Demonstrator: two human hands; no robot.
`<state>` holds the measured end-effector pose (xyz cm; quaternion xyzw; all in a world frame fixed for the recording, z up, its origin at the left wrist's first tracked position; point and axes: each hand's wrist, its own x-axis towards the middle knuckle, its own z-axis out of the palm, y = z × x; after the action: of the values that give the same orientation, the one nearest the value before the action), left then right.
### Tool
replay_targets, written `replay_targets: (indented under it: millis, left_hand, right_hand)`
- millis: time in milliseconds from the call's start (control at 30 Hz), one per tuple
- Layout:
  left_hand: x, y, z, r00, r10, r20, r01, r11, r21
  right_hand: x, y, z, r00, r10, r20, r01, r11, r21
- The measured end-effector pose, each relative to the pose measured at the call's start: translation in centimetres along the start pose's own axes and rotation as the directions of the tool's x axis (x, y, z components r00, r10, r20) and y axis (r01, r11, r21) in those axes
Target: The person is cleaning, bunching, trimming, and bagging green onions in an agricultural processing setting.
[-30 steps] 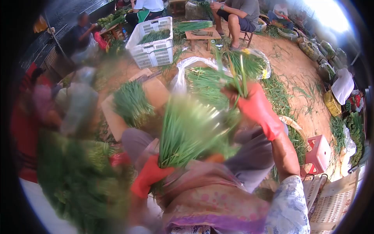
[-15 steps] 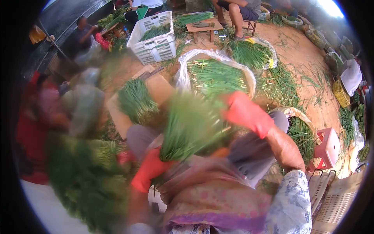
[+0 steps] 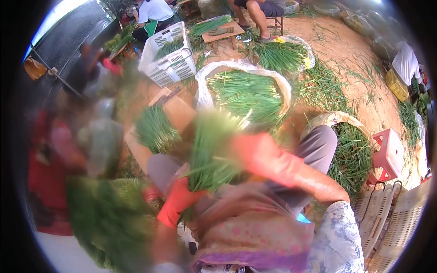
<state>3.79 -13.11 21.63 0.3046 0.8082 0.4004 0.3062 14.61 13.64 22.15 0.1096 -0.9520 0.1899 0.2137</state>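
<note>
In the head view, my left hand, in a red glove, is closed round the lower end of a bunch of long green chives. The bunch stands up above my lap, its top blurred. My right hand, also red-gloved, is at the right side of the bunch; its fingers are smeared by motion and partly lost against the stalks. Across my lap lies a stained apron. Another pile of chives rests on a wooden board just beyond my left knee.
Ahead stands a plastic-lined container of chives, with a white crate behind it. To the right are a lined basket of greens and a pink stool. A heap of greens lies left. Other people sit nearby.
My right hand has moved left and slightly down, closer to the bunch. My left hand keeps its hold on the chives, and the whole view has shifted slightly.
</note>
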Motion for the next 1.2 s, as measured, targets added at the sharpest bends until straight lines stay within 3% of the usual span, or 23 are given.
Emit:
replay_targets:
  millis: [100,133,167,200,300,367,400,433,533,567,633,700,733,833,900,933,1033,1067,1167,1200]
  left_hand:
    - [-0.1,2.3,-0.2,0.999,0.023,-0.028,-0.023,1.0,0.002]
    - [0.0,2.6,-0.3,0.999,0.021,-0.033,-0.021,1.0,-0.002]
    - [0.1,2.5,-0.4,1.0,0.001,-0.031,-0.001,1.0,-0.01]
    - [0.2,2.0,-0.5,0.999,-0.026,-0.024,0.025,0.999,-0.027]
    - [0.8,-0.4,-0.9,0.994,-0.106,0.001,0.106,0.991,-0.086]
    - [1.2,-0.2,-1.2,0.994,-0.109,-0.02,0.107,0.991,-0.08]
    - [1.4,0.1,-1.3,0.993,-0.11,-0.028,0.108,0.991,-0.078]
    - [1.6,0.2,-1.5,0.998,-0.052,-0.044,0.05,0.998,-0.032]
    - [3.1,-0.8,-2.0,0.994,0.095,-0.05,-0.087,0.987,0.136]
    - [3.7,-2.6,-2.1,0.992,0.115,-0.044,-0.104,0.973,0.205]
    - [4.4,-2.3,-2.6,0.996,0.082,-0.027,-0.074,0.973,0.219]
    - [4.7,-1.1,-3.7,1.0,-0.023,0.005,0.023,0.993,0.117]
    - [5.0,-1.3,-4.3,1.0,0.009,0.005,-0.01,0.993,0.115]
    - [5.8,-2.1,-5.9,0.998,0.066,-0.006,-0.064,0.987,0.145]
    - [6.1,-2.3,-6.9,0.999,0.032,-0.031,-0.025,0.974,0.225]
    - [6.4,-2.4,-7.4,0.999,0.043,0.004,-0.043,0.972,0.232]
    - [8.9,-2.3,-8.2,0.991,0.088,0.101,-0.11,0.965,0.238]
    - [9.3,-2.0,-8.4,0.99,0.084,0.117,-0.11,0.965,0.238]
    - [10.3,-3.5,-8.7,0.982,0.161,0.1,-0.184,0.939,0.29]
    - [10.6,-3.6,-8.8,0.975,0.203,0.088,-0.22,0.923,0.314]
  right_hand:
    - [-0.1,1.4,1.8,0.98,-0.025,-0.197,0.032,0.999,0.035]
    - [0.0,1.3,2.2,0.968,0.162,-0.192,-0.074,0.914,0.398]
    - [0.1,1.1,2.7,0.936,0.332,-0.117,-0.157,0.691,0.705]
    - [0.2,1.0,2.9,0.887,0.461,0.019,-0.207,0.363,0.909]
    - [1.3,3.0,1.1,0.639,0.696,0.329,-0.287,-0.181,0.941]
    - [2.4,5.8,-1.2,0.534,0.798,0.279,0.045,-0.356,0.933]
    - [2.5,6.1,-3.2,0.547,0.817,0.185,-0.04,-0.195,0.98]
    - [2.5,6.0,-4.5,0.57,0.799,0.191,-0.153,-0.125,0.98]
    - [4.7,2.7,-4.3,0.66,0.676,0.329,-0.532,0.11,0.84]
    - [4.5,2.7,-2.2,0.716,0.632,0.297,-0.512,0.186,0.839]
    - [5.4,2.1,-1.3,0.704,0.588,0.399,-0.572,0.136,0.809]
    - [5.7,2.5,-0.8,0.705,0.626,0.334,-0.52,0.136,0.844]
    - [5.8,2.9,-0.7,0.702,0.648,0.297,-0.49,0.136,0.861]
    - [5.1,5.4,-2.9,0.606,0.744,0.279,-0.596,0.193,0.779]
    - [5.1,7.0,-3.2,0.603,0.779,0.175,-0.472,0.171,0.865]
    - [5.3,7.5,-3.6,0.701,0.705,0.107,-0.392,0.255,0.884]
    - [6.6,8.1,-4.4,0.655,0.756,-0.014,-0.386,0.351,0.853]
    - [7.0,7.7,-5.1,0.547,0.837,-0.013,-0.428,0.292,0.855]
    - [7.3,7.6,-5.1,0.665,0.728,0.164,-0.543,0.322,0.776]
    - [8.0,6.8,-5.4,0.662,0.678,0.32,-0.666,0.336,0.666]
